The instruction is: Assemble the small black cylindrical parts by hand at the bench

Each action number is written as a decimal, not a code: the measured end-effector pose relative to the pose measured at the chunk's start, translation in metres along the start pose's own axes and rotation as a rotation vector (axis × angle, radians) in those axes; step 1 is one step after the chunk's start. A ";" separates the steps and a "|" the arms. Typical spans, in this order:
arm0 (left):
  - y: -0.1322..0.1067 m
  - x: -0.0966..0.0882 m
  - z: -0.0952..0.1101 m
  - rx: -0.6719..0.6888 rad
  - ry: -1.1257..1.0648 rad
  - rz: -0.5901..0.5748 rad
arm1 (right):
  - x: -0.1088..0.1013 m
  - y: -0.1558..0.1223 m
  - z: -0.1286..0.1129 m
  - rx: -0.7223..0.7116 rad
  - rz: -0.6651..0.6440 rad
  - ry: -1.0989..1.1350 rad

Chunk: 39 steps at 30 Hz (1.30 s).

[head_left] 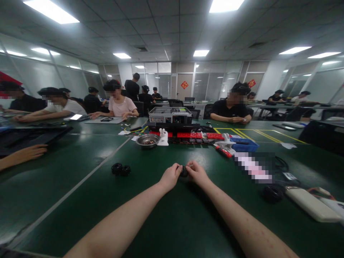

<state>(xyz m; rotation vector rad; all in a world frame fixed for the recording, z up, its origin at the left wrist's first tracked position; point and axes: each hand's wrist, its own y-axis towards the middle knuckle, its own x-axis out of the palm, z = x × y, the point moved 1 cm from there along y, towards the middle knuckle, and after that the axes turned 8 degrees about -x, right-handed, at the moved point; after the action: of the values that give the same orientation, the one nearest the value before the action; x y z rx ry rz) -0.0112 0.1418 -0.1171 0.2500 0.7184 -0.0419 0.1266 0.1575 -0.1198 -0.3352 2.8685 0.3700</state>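
Note:
My left hand (172, 176) and my right hand (197, 173) meet over the middle of the green table (166, 222). Between their fingertips is a small dark round part (184, 172), pinched from both sides. Fingers cover much of it, so its exact kind cannot be made out. To the left of my hands, two glossy black round pieces (120, 169) sit side by side on the tabletop. A larger black round object (272, 193) lies at the right, beyond my right forearm.
Ahead stand a metal bowl (147, 141) of small parts, a white stand (162, 138), an open computer case (170, 116), red bins (193, 135), a red-handled tool (223, 151) and a blue tray (244, 145). A pale power bank (313, 204) lies right. Another person's hand (33, 153) rests left.

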 end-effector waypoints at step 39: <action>-0.007 0.006 0.006 0.056 -0.051 -0.049 | -0.028 -0.033 -0.007 -0.346 0.024 -0.889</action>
<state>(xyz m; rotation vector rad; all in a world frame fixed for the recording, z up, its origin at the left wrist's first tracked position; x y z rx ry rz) -0.0036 0.1341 -0.1178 0.2844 0.6727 -0.1145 0.1605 0.1301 -0.1134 -0.1345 1.9363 0.7871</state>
